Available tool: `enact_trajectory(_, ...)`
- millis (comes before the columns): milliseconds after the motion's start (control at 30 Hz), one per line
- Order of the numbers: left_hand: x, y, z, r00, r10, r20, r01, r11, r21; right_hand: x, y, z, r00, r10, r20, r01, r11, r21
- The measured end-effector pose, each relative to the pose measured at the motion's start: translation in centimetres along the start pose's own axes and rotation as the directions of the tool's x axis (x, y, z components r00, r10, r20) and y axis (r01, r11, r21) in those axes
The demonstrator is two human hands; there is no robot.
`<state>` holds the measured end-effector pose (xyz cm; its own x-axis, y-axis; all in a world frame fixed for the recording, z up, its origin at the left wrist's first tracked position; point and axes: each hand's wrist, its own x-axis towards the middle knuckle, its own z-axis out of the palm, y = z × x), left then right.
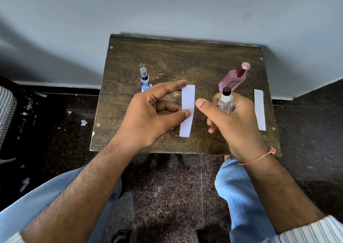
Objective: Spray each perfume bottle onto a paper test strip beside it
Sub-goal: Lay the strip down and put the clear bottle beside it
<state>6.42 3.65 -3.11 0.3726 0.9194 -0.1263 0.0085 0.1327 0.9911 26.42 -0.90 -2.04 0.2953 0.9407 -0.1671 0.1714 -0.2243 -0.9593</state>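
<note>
From my feed I saw a small dark wooden table (167, 61), worn and scratched, pushed up against a pale grey wall (167, 7), with a black speckled floor (55, 116) around it and scraps of paper littering the floor at nine o'clock. At about ten o'clock on the tabletop stood a slim blue bottle (144, 79) with a clear cap, upright, a bit of white paper at its foot. Just right of it the left hand (152, 113) hovered over the middle of the table, forefinger and thumb pinching a long white paper strip (187, 111) by its left edge, the strip running from twelve toward six. Directly right of that strip the right hand (232, 118) gripped a clear bottle (225, 101) with a black cap, fingers curled around its body, thumb raised and pointing toward the strip, a thin red thread around the wrist. Behind that hand, at about one o'clock, a pink bottle (234, 77) with a rosy metallic cap stood tilted in my view. At three o'clock a second white strip (259, 110) lay flat near the table's right edge, apart from the hand.
</note>
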Motion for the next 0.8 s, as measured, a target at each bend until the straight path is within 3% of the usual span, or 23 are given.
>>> enact_trajectory(233, 0.0, -0.1, 0.1, 1.000, -0.004, -0.008, 0.004, 1.000, 0.021, 0.0, 0.5, 0.0, 0.978, 0.176, 0.108, -0.188, 0.976, 0.108)
enact_trajectory(533, -0.1, 0.0, -0.2, 1.000, -0.015, 0.002, 0.015, 0.998, 0.064, 0.2, 0.6, 0.2, 0.969, 0.215, 0.121, -0.227, 0.969, 0.096)
enact_trajectory(800, -0.5, 0.4, -2.4, 0.985, 0.027, -0.172, 0.018, 0.966, 0.257, 1.3, 1.1, 0.4, 0.956, 0.285, 0.076, -0.286, 0.958, 0.003)
